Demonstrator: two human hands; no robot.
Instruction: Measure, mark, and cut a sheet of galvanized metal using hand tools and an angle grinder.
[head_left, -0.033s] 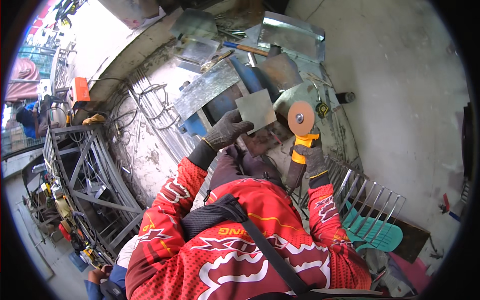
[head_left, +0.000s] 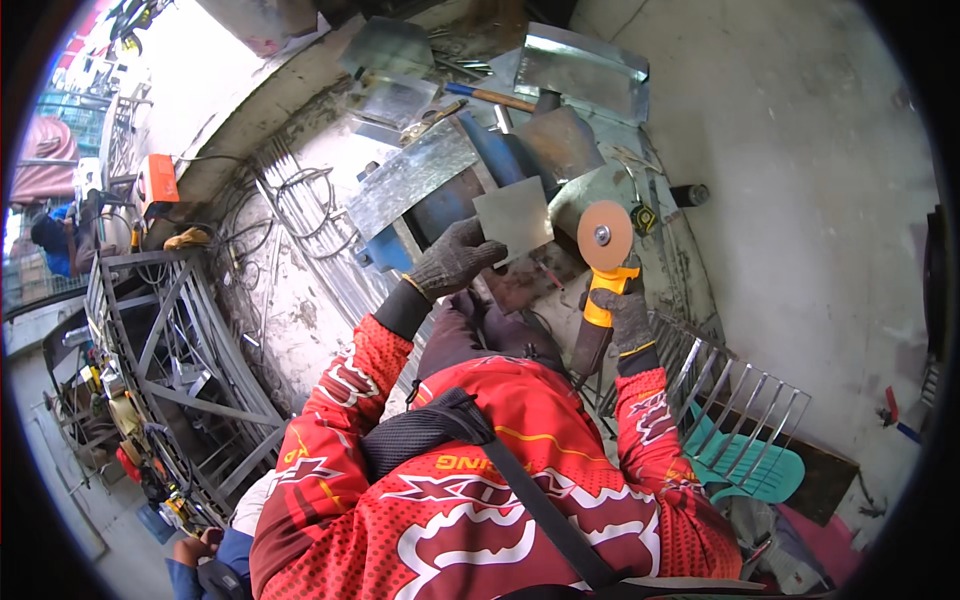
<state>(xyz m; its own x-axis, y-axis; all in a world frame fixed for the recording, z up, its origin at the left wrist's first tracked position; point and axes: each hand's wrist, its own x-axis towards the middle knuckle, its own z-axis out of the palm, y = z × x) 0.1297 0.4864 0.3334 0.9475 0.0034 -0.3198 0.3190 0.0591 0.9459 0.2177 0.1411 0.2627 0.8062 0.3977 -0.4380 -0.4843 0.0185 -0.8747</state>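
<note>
Both my hands wear dark grey knit gloves. My left hand (head_left: 455, 262) is closed at the lower left edge of a small square metal plate (head_left: 514, 220), which is tilted in front of my knees. To the right, my right hand (head_left: 628, 312) grips an angle grinder (head_left: 600, 298) with a yellow and dark body. Its round orange-brown disc (head_left: 605, 236) points away from me, to the right of the plate and apart from it. Whether the disc is spinning I cannot tell. Behind the plate lies a larger galvanized sheet (head_left: 415, 172) on blue metal pieces (head_left: 490, 150).
A hammer (head_left: 490, 97) and a bent metal sheet (head_left: 583, 75) lie at the far side. A tape measure (head_left: 643, 218) is right of the disc. Metal rods and cables (head_left: 300, 215) spread leftward beside a steel frame (head_left: 180, 350). A teal plastic chair (head_left: 760, 470) stands near right. Another person (head_left: 62, 240) is far left.
The grinder's disc and the square plate have shifted very slightly to the right. Both hands keep their hold.
</note>
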